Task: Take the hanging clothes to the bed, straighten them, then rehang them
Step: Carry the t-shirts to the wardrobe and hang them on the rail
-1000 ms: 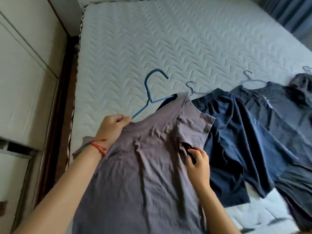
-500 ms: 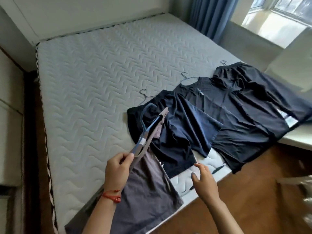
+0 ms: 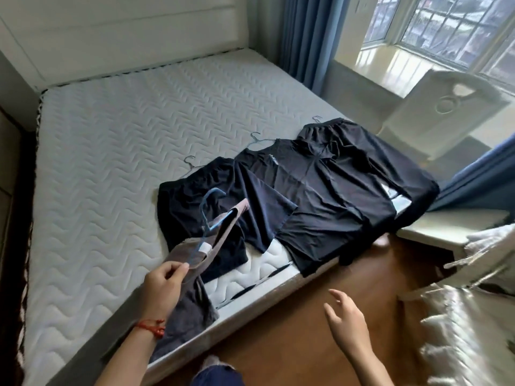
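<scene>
Within 1 second the grey T-shirt (image 3: 192,263) had gone from lying spread and flat on the bed (image 3: 111,162), under both hands, to hanging off it on its blue hanger (image 3: 211,215). The left hand (image 3: 164,285) gripped the hanger's lower arm together with the shirt's neckline, fingers curled round them, and held the garment up edge-on above the mattress, its hem trailing down past the bed's near edge. The right hand (image 3: 345,321), which had been smoothing the shirt's side seam, had come away and hung open over the wooden floor (image 3: 278,344), fingers loosely spread, holding nothing.

The view had also pulled back and swung right, so the person seemed to have stepped away from the bed and begun turning.

3 dark garments lay side by side on the bed, each on a thin wire hanger: navy shorts (image 3: 189,207) nearest the lifted shirt, a dark T-shirt (image 3: 292,190) beside them, and dark trousers (image 3: 362,168) furthest right, their legs draped over the corner.

This looked like the end of straightening for the grey shirt and the start of carrying it off to be rehung, with 3 pieces left to follow.
</scene>
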Demonstrator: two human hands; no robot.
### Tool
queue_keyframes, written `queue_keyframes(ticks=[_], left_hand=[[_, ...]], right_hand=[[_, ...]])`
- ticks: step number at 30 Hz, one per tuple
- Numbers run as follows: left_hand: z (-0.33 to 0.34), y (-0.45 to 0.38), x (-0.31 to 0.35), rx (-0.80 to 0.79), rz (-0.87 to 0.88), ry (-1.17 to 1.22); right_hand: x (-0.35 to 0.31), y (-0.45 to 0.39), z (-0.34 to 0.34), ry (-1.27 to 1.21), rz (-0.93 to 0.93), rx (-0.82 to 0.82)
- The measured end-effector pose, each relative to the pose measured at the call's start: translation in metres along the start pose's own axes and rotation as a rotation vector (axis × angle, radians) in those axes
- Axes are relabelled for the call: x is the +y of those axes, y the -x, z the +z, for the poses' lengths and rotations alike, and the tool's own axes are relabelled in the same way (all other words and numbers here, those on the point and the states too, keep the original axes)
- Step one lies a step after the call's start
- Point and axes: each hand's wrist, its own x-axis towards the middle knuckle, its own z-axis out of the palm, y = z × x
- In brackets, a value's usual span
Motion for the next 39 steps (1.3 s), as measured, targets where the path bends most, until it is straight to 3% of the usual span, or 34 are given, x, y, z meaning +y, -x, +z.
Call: queue_keyframes(ticks=[8, 17, 27, 39], left_hand=[[0.071, -0.011, 0.042, 0.020, -0.003, 0.025], [0.184, -0.105, 0.078, 0.045, -0.176, 0.003], [0.242, -0.190, 0.143, 0.221, -0.207, -0.059], [0.320, -0.267, 0.190, 0.417, -0.158, -0.121]], right_hand=[[0.008, -0.071, -0.057, -0.027, -0.002, 0.022], [0.005, -0.206, -0.096, 0.041, -0.019, -0.074], [-0.069, -0.369, -0.128, 0.039, -0.093, -0.143], [-0.158, -0.554, -0.093, 0.015, -0.232, -0.457]])
